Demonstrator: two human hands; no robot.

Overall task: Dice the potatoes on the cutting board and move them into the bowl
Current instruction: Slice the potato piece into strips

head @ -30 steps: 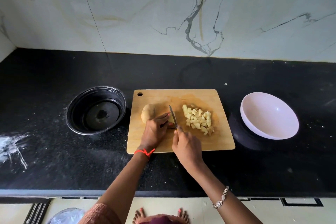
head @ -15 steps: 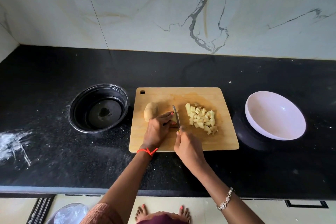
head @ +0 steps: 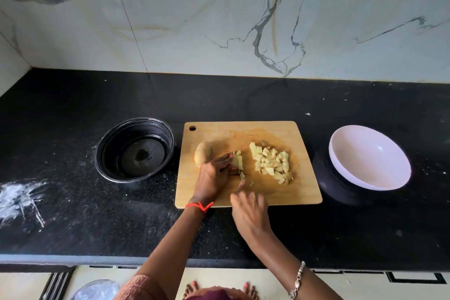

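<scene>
Black bench (head: 73,202) carries wooden cutting board (head: 302,192) at centre, white bowl (head: 365,153) to its R, dark pot (head: 114,153) to its L. L hand (head: 211,179) is on board's L half and R hand (head: 249,207), blurred, at its front edge. Diced pile (head: 271,163) sits on board's R half, apart from bowl. Whole potato (head: 203,153) lies just beyond L hand. Part-cut potato (head: 237,161) is pinned under L hand's curled fingers. Knife (head: 241,175): handle in R hand's grip, blade by the cut pieces.
</scene>
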